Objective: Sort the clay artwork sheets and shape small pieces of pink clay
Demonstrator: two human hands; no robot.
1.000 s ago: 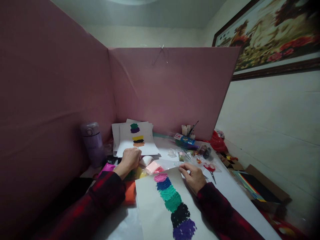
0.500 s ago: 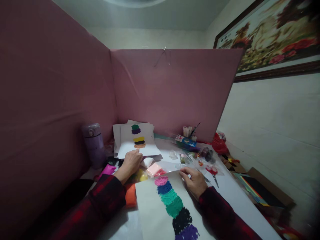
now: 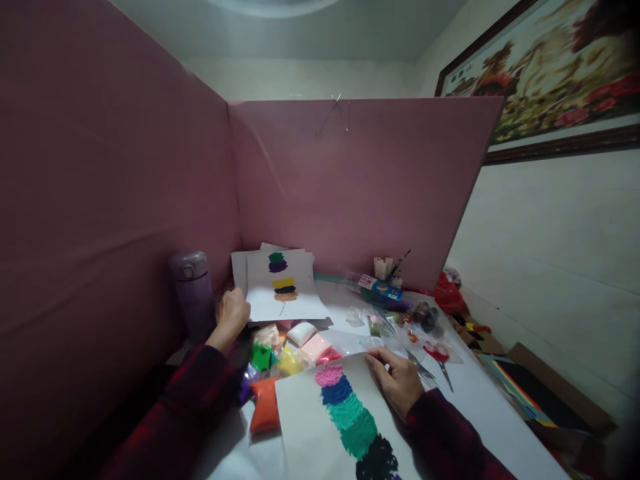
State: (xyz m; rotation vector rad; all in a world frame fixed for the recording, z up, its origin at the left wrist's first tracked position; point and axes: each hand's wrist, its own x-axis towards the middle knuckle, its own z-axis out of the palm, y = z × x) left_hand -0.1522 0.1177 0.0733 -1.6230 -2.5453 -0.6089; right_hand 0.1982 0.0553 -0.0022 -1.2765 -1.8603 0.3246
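Note:
My right hand (image 3: pixel 397 380) pinches the top edge of a white sheet (image 3: pixel 305 420) in front of me. Down that sheet runs a band of pink, blue, teal, green and black patches with a rough, dabbed surface. My left hand (image 3: pixel 233 315) is at the left edge of a propped white paper (image 3: pixel 260 293) bearing green, purple, yellow, black and orange patches. Its fingers are curled, and whatever they hold is hidden. Between the hands lie soft packets: an orange packet (image 3: pixel 265 405), a green packet (image 3: pixel 261 357), a yellow packet (image 3: pixel 290 361) and a white packet (image 3: pixel 302 333).
A purple bottle (image 3: pixel 193 293) stands at the left by the pink partition (image 3: pixel 360 180). On the right are red-handled scissors (image 3: pixel 439 357), a blue-labelled package (image 3: pixel 383 288) and a holder with a brush (image 3: pixel 387 268). Beyond the table edge sits a cardboard box (image 3: pixel 555 387).
My left hand has moved left from the front of the propped paper to its left edge, uncovering the packets and a thin line on that paper. My right hand stays on the sheet.

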